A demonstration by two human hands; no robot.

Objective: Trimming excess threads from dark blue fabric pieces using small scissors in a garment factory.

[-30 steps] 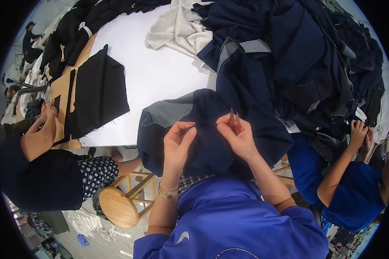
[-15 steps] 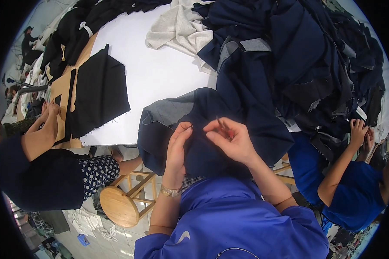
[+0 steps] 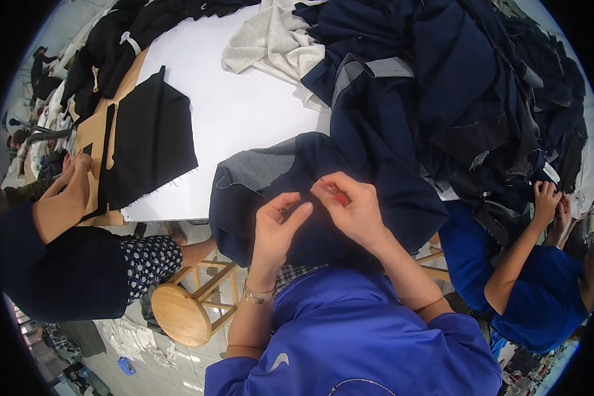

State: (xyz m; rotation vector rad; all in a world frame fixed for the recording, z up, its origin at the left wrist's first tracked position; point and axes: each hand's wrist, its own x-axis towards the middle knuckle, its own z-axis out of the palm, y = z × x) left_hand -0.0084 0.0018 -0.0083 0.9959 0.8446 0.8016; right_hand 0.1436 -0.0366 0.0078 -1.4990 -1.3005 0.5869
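My left hand (image 3: 277,228) is raised over the dark navy cloth (image 3: 396,191), its thumb and forefinger apart with nothing visible between them. Just to its right, my right hand (image 3: 355,210) is closed, thumb and forefinger tips together. Tucked in its curled fingers is a small red-handled tool (image 3: 340,197), which looks like thread snips; most of it is hidden. Whether a thread runs between the hands is too fine to make out. The navy cloth drapes over my lap and the table edge, its grey underside (image 3: 261,165) folded outward on the left.
A white tabletop (image 3: 244,99) bears a black fabric piece (image 3: 155,142), crumpled light-grey cloth (image 3: 270,39) and a navy cloth heap (image 3: 468,59). A person (image 3: 59,264) works at left, another (image 3: 541,297) at right. A wooden stool (image 3: 181,315) stands at my left.
My left thumb and forefinger have parted from a pinch. My right hand has shifted slightly left and its thumb and forefinger have come together; the red-handled tool is still in it.
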